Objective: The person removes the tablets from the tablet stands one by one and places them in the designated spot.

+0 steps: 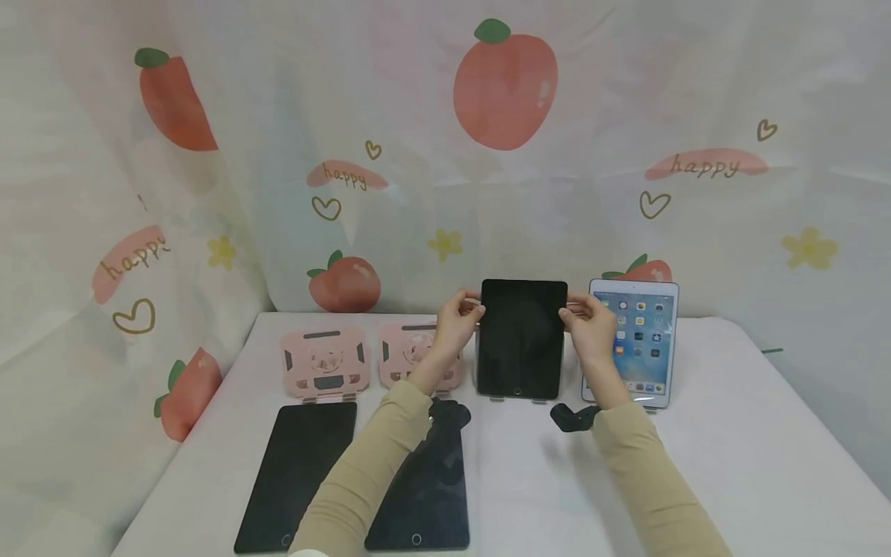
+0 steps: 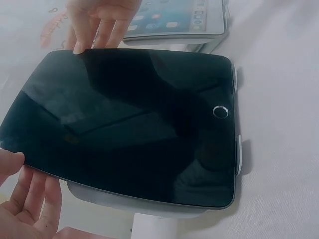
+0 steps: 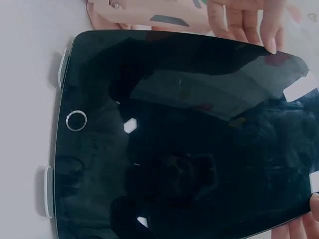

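Head view. A dark tablet (image 1: 522, 338) stood upright near the far edge of the surface (image 1: 731, 433), its lower edge seated on the two small lips of a stand that it otherwise hid. The left hand (image 1: 457, 313) pinched its upper left edge and the right hand (image 1: 588, 319) its upper right edge, a two-sided hold that kept the screen square on the lips. Just beside it, toward the far right corner, a lit tablet (image 1: 642, 340) leaned on its own stand. Toward the far left, two pink stands (image 1: 325, 362) carried nothing; the nearer of them was partly hidden by the left forearm. Two further dark tablets (image 1: 295, 476) lay flat along the near edge, one partly under the left sleeve.

Left wrist view. The dark tablet (image 2: 129, 124) filled the frame, with its home button (image 2: 221, 111) toward the stand's lips (image 2: 239, 154). The fingers of the left hand (image 2: 22, 199) curled behind the near corner, thumb on the glass edge; the right hand (image 2: 97, 22) held the opposite edge. The lit tablet (image 2: 174, 17) showed beyond.

Right wrist view. The same tablet (image 3: 179, 134) rested against both lips (image 3: 48, 191). The left hand (image 3: 244, 20) gripped the far edge; only the fingertips of the right hand (image 3: 304, 226) showed at the frame corner. A pink stand (image 3: 149, 12) lay behind.
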The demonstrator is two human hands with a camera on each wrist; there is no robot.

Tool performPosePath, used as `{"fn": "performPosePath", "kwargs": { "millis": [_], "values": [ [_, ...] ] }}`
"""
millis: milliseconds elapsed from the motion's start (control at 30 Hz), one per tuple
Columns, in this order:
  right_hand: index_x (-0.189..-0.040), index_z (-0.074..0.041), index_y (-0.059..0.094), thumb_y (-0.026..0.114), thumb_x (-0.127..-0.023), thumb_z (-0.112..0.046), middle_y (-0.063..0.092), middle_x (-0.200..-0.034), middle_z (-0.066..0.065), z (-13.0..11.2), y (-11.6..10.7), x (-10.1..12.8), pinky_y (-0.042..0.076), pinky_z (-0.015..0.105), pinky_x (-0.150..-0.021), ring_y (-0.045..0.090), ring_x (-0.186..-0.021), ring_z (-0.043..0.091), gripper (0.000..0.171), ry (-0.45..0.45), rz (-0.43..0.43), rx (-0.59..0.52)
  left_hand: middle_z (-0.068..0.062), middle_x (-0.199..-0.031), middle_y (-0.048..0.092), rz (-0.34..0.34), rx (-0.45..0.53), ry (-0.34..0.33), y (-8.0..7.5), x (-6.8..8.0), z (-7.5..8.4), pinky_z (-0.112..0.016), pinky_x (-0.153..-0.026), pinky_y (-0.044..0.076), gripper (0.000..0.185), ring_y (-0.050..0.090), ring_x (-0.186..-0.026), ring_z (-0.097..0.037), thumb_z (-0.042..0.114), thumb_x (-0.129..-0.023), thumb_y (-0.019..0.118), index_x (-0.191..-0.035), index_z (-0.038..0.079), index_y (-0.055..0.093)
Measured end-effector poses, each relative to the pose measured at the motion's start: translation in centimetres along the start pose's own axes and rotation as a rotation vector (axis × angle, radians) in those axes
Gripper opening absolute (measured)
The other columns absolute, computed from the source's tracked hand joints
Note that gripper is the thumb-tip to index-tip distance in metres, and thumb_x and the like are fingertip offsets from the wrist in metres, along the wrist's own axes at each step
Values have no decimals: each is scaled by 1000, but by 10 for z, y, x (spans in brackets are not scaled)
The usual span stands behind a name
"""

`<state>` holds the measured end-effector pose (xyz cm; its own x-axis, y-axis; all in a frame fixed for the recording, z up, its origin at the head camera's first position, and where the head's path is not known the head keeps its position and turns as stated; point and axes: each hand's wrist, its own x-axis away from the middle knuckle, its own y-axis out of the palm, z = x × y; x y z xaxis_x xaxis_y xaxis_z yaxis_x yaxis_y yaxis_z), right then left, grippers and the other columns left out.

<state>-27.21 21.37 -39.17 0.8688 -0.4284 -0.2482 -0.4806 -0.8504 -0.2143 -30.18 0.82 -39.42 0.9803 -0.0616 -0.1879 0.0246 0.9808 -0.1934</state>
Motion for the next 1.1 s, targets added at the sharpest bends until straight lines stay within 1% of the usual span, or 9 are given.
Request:
{"fn": "performPosePath", "kwargs": {
  "millis": [67,133,167,233,400,633,867,1000,1100],
  "values": [
    [-117,2,63,63,-89,-2,64,-82,-6,-1,-1,0,51,8,-63,54,-67,-9,28,13,-16,-17,-19,-97,65,-1,3,2,-1,1,0,-28,-71,58,19,64,-80,-18,5,-92,60,-111,4,63],
    [-117,2,62,63,-89,-1,58,-74,-19,-1,-3,1,51,9,-64,55,-67,-8,29,21,-28,-34,-18,-98,64,-4,5,2,-1,3,1,-28,-72,58,19,63,-81,-17,5,-92,61,-111,5,63],
    [-117,2,62,64,-89,-1,55,-72,-22,-2,-4,2,51,9,-63,55,-66,-8,29,20,-30,-42,-17,-98,64,-8,3,3,-2,4,2,-28,-72,58,19,62,-80,-16,5,-92,61,-111,6,63],
    [-117,3,62,64,-89,-1,55,-72,-22,-2,-6,3,51,9,-63,56,-67,-8,29,19,-31,-51,-16,-99,65,-16,-7,11,-3,7,3,-26,-72,57,20,61,-81,-15,7,-92,61,-112,8,63],
    [-119,-1,62,63,-90,-4,57,-79,-19,-7,-12,9,51,8,-65,57,-70,-7,29,18,-27,-31,-16,-101,65,-24,-21,47,-6,14,7,-22,-71,54,20,57,-83,-14,8,-92,62,-113,8,63],
    [-119,2,60,64,-90,-3,58,-78,-21,-13,-18,19,51,10,-65,58,-70,-4,30,7,-54,-69,-15,-105,64,-48,18,42,-9,24,9,-26,-75,58,23,55,-83,-13,9,-93,60,-117,9,62],
    [-122,1,57,64,-90,-6,60,-80,-16,-13,-29,31,54,13,-66,59,-71,0,33,67,-135,-77,-18,-101,64,-51,44,48,-12,38,9,-29,-73,58,22,56,-78,-11,6,-92,61,-114,6,64],
    [-122,0,56,63,-91,-10,63,-86,-9,-10,-35,38,55,15,-68,60,-72,1,33,90,-177,-56,-20,-99,64,-65,57,59,-14,47,8,-30,-72,59,22,57,-76,-12,6,-91,62,-114,4,64],
    [-124,0,55,64,-91,-14,63,-87,-8,-8,-39,43,55,15,-68,61,-72,0,36,93,-207,-19,-21,-98,63,-70,52,60,-16,54,5,-30,-70,59,23,59,-75,-12,6,-91,63,-113,3,64]
  ]
}}
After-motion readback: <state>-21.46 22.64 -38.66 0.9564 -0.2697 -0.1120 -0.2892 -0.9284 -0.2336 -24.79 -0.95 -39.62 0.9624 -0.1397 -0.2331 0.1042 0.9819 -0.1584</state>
